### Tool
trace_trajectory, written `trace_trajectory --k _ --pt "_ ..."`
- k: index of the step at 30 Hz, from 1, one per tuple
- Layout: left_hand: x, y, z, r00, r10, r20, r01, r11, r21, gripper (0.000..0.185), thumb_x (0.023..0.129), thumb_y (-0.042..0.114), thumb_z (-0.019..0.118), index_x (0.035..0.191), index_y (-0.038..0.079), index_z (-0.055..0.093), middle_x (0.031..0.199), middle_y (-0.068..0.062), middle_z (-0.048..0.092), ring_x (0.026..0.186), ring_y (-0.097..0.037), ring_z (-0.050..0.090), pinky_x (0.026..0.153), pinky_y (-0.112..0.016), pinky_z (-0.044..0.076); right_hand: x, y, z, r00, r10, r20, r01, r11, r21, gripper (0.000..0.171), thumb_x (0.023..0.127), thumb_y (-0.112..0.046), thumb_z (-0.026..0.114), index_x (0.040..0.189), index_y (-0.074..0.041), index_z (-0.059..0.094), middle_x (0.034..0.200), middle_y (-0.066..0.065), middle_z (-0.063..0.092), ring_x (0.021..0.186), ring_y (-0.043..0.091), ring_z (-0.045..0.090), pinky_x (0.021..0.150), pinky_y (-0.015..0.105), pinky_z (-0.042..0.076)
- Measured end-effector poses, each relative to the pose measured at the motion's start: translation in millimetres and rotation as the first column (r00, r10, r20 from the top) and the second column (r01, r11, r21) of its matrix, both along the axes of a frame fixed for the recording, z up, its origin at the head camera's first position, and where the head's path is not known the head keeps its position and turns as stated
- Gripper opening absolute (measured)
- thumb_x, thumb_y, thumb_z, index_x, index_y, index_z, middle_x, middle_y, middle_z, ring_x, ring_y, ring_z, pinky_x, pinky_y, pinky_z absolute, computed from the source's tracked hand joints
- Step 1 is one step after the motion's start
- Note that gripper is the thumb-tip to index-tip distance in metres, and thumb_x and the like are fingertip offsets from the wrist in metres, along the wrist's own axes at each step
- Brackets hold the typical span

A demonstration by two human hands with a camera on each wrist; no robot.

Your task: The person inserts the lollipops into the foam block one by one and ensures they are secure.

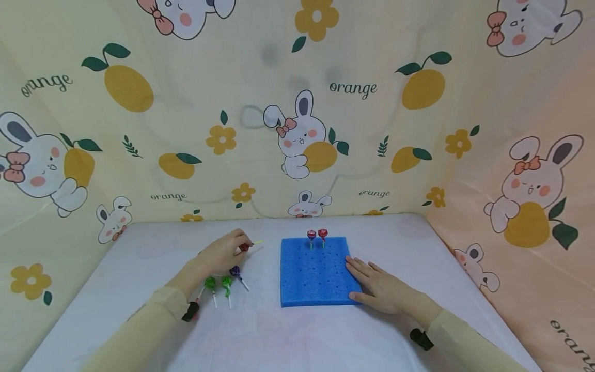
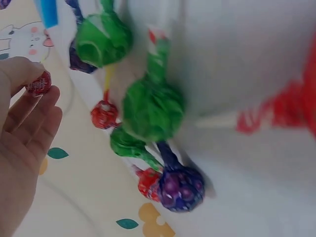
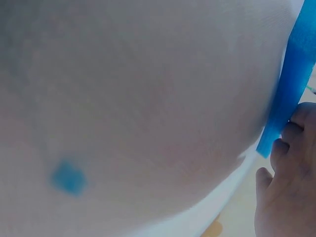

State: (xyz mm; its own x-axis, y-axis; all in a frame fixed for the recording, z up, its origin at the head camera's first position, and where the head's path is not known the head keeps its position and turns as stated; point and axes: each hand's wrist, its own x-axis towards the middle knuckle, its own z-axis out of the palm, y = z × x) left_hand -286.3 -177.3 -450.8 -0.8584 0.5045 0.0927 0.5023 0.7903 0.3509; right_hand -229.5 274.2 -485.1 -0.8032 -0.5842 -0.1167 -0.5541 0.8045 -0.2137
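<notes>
My left hand (image 1: 239, 246) pinches a small red lollipop (image 1: 245, 247) by its head just above the white table, left of the blue foam board (image 1: 316, 281). The left wrist view shows that lollipop (image 2: 38, 84) between thumb and fingers. Below the hand lie two green lollipops (image 1: 210, 282) (image 1: 226, 281) and a purple one (image 1: 234, 270). Two red lollipops (image 1: 311, 235) (image 1: 323, 233) stand in holes along the board's far edge. My right hand (image 1: 367, 279) rests flat on the board's right edge, fingers straight and holding nothing.
The white table (image 1: 325, 336) is enclosed by a yellow curtain printed with rabbits and oranges (image 1: 297, 103) at the back and both sides. A blurred red lollipop with a white stick (image 2: 286, 111) lies near my left wrist.
</notes>
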Motion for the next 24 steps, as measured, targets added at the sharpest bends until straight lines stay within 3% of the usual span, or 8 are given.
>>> trace_trajectory --k 7,12,17,24 --pt "5.9 9 4.2 0.999 0.034 -0.036 -0.031 0.996 0.080 0.025 0.100 0.009 0.068 0.125 0.005 0.071 0.126 -0.010 0.055 0.106 -0.030 0.065 0.094 -0.043 0.058 1.2 -1 1.8 1.000 0.004 0.003 -0.004 1.000 -0.010 0.089 0.102 -0.067 0.046 0.165 -0.007 0.024 0.172 0.011 0.019 0.158 0.036 0.019 0.124 0.061 0.020" --pt "11.3 18 8.6 0.996 0.039 -0.080 -0.028 0.991 0.129 0.027 0.100 0.009 0.068 0.126 0.007 0.071 0.125 -0.010 0.056 0.103 -0.025 0.065 0.089 -0.040 0.059 0.3 0 0.7 1.000 0.004 -0.005 -0.004 1.000 0.000 0.089 0.102 -0.067 0.045 0.165 -0.008 0.023 0.173 0.011 0.019 0.158 0.035 0.019 0.124 0.061 0.021" --pt "11.6 25 9.6 0.993 0.027 -0.113 -0.007 0.983 0.182 0.029 0.099 0.007 0.069 0.128 0.005 0.069 0.124 -0.007 0.057 0.107 -0.018 0.063 0.094 -0.038 0.057 0.6 0 -0.4 1.000 -0.003 0.000 0.003 1.000 0.003 0.090 0.101 -0.070 0.043 0.166 -0.009 0.023 0.173 0.009 0.017 0.158 0.033 0.018 0.125 0.059 0.020" --pt "10.4 32 10.4 0.985 0.025 -0.172 0.026 0.958 0.285 0.033 0.098 0.004 0.070 0.130 0.004 0.065 0.125 -0.006 0.059 0.108 -0.019 0.064 0.096 -0.039 0.058 1.4 0 -0.4 1.000 -0.007 0.005 0.007 1.000 0.000 0.091 0.101 -0.070 0.042 0.166 -0.009 0.023 0.174 0.008 0.016 0.159 0.032 0.018 0.125 0.059 0.019"
